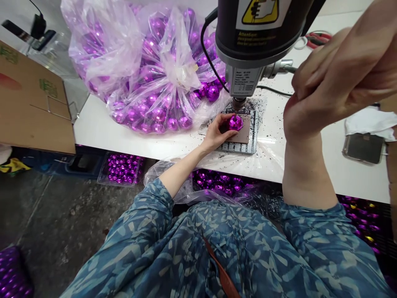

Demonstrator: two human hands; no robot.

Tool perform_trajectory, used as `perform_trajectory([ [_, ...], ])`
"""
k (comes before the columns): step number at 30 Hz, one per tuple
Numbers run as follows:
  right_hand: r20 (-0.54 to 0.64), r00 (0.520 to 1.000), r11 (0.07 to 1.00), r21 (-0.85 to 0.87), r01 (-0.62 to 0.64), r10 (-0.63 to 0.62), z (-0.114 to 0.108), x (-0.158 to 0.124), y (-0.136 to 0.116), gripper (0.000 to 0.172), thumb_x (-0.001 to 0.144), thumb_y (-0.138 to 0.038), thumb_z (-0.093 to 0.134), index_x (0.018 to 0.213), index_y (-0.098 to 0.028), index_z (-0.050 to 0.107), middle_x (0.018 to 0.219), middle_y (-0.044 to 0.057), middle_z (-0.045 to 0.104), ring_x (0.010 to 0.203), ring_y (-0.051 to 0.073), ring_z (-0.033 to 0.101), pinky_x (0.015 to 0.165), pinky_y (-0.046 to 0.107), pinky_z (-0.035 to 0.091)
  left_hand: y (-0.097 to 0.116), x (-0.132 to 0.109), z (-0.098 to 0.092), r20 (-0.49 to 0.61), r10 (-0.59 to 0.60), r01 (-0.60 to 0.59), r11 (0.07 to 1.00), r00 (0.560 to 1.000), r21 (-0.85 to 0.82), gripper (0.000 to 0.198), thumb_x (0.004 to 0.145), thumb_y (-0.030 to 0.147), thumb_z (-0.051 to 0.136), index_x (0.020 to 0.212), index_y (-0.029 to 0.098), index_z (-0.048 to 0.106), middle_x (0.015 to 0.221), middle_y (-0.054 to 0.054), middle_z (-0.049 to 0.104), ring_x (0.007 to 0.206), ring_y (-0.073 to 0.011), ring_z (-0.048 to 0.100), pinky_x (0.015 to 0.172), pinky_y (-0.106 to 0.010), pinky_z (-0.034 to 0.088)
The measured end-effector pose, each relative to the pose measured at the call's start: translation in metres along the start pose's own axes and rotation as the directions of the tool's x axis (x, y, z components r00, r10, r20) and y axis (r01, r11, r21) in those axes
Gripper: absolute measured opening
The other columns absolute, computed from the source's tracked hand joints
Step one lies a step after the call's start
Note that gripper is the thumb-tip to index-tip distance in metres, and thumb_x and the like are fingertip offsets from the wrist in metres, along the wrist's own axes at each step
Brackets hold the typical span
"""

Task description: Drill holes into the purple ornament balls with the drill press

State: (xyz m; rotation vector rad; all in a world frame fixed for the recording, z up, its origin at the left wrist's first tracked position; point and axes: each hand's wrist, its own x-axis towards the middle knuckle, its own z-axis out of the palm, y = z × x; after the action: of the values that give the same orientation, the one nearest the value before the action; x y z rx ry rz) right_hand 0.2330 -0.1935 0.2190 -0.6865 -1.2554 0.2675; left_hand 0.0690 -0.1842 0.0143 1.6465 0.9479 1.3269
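Observation:
My left hand [214,133] pinches a shiny purple faceted ball [235,123] between thumb and fingers. A dark hole shows in the top of the ball. It rests on a brown pad [245,136] over the slotted metal base [252,145] of a bench drill press [248,45]. Just above the ball is the drill's chuck [238,102]; whether a bit touches the ball I cannot tell. My right hand [335,74] is raised beside the drill, fingers curled round its feed lever [290,69], most of which the hand hides.
A clear plastic bag [149,70] of purple balls fills the table's back left. Dark shavings surround the drill base. Below the table edge sit more balls [217,182] and a clear bin [122,169] of them. A cardboard box [34,99] stands left; a phone [363,147] lies right.

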Motion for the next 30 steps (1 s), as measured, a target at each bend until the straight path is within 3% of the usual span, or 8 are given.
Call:
perform_trajectory([
  [3, -0.041, 0.999, 1.0, 0.012, 0.027, -0.026, -0.002, -0.008, 0.007, 0.061, 0.089, -0.068, 0.046, 0.086, -0.009, 0.061, 0.055, 0.0, 0.02, 0.055, -0.006, 0.043, 0.066, 0.014, 0.029, -0.003, 0.0, 0.0, 0.014, 0.021, -0.021, 1.0, 1.0, 0.008, 0.07, 0.083, 0.063, 0.083, 0.135, 0.024, 0.057, 0.137, -0.012, 0.069, 0.132, -0.0286, 0.067, 0.119, -0.053, 0.052],
  [5, -0.063, 0.997, 0.999, 0.021, 0.048, -0.046, -0.001, -0.009, 0.014, 0.064, 0.088, -0.071, 0.048, 0.077, -0.008, 0.056, 0.053, 0.0, 0.012, 0.051, -0.006, 0.04, 0.062, 0.013, 0.023, -0.003, 0.0, -0.001, 0.014, 0.022, -0.023, 1.0, 1.0, 0.019, 0.07, 0.084, 0.064, 0.083, 0.136, 0.025, 0.056, 0.138, -0.012, 0.068, 0.133, -0.0286, 0.067, 0.12, -0.053, 0.051],
  [8, -0.089, 0.996, 0.997, 0.076, 0.033, -0.027, 0.001, -0.01, 0.02, 0.076, 0.082, -0.08, 0.051, 0.062, -0.011, 0.026, 0.048, -0.001, 0.006, 0.044, -0.002, 0.035, 0.052, 0.016, 0.018, -0.002, 0.0, -0.001, 0.007, 0.012, -0.013, 0.999, 1.0, 0.038, 0.068, 0.084, 0.064, 0.083, 0.134, 0.026, 0.057, 0.138, -0.011, 0.069, 0.133, -0.0284, 0.067, 0.121, -0.053, 0.051],
  [10, -0.1, 0.995, 0.993, 0.119, 0.017, -0.005, 0.002, -0.012, 0.022, 0.086, 0.078, -0.083, 0.055, 0.067, -0.014, 0.005, 0.046, -0.001, 0.007, 0.042, -0.001, 0.033, 0.048, 0.018, 0.02, -0.001, 0.0, 0.0, 0.009, 0.019, -0.019, 0.999, 1.0, 0.038, 0.068, 0.084, 0.065, 0.083, 0.133, 0.026, 0.057, 0.138, -0.011, 0.069, 0.133, -0.0284, 0.067, 0.12, -0.053, 0.051],
  [12, -0.117, 0.993, 0.991, 0.132, 0.023, -0.007, 0.002, -0.016, 0.026, 0.088, 0.08, -0.08, 0.056, 0.072, -0.014, -0.002, 0.045, -0.002, 0.005, 0.041, -0.001, 0.032, 0.047, 0.019, 0.021, -0.002, -0.001, -0.001, 0.011, 0.035, -0.035, 0.999, 0.999, 0.033, 0.069, 0.084, 0.065, 0.083, 0.134, 0.026, 0.057, 0.138, -0.011, 0.069, 0.132, -0.0283, 0.067, 0.119, -0.053, 0.052],
  [20, -0.187, 0.959, 0.969, 0.088, 0.231, -0.212, -0.001, -0.029, 0.066, 0.083, 0.088, -0.07, 0.053, 0.072, -0.012, -0.005, 0.044, -0.001, -0.002, 0.038, -0.002, 0.025, 0.046, 0.017, 0.024, -0.01, 0.0, -0.004, 0.045, 0.12, -0.123, 0.99, 0.992, 0.063, 0.065, 0.088, 0.06, 0.081, 0.137, 0.027, 0.055, 0.139, -0.01, 0.068, 0.132, -0.028, 0.068, 0.117, -0.052, 0.055],
  [24, -0.21, 0.937, 0.951, 0.078, 0.299, -0.278, 0.001, -0.029, 0.083, 0.079, 0.094, -0.071, 0.04, 0.066, -0.011, -0.003, 0.042, 0.001, -0.007, 0.035, 0.0, 0.017, 0.043, 0.021, 0.022, -0.011, 0.0, -0.004, 0.028, 0.126, -0.128, 0.99, 0.992, 0.062, 0.064, 0.088, 0.06, 0.082, 0.136, 0.027, 0.056, 0.138, -0.01, 0.069, 0.13, -0.0275, 0.069, 0.115, -0.051, 0.056],
  [30, -0.192, 0.942, 0.951, 0.09, 0.296, -0.275, -0.002, -0.042, 0.096, 0.083, 0.093, -0.07, 0.045, 0.059, -0.009, 0.0, 0.04, 0.002, -0.003, 0.036, -0.002, 0.014, 0.044, 0.021, 0.021, -0.009, -0.001, -0.002, -0.001, 0.121, -0.121, 0.991, 0.993, 0.065, 0.065, 0.086, 0.063, 0.082, 0.134, 0.027, 0.058, 0.136, -0.01, 0.07, 0.128, -0.0271, 0.071, 0.113, -0.051, 0.059],
])
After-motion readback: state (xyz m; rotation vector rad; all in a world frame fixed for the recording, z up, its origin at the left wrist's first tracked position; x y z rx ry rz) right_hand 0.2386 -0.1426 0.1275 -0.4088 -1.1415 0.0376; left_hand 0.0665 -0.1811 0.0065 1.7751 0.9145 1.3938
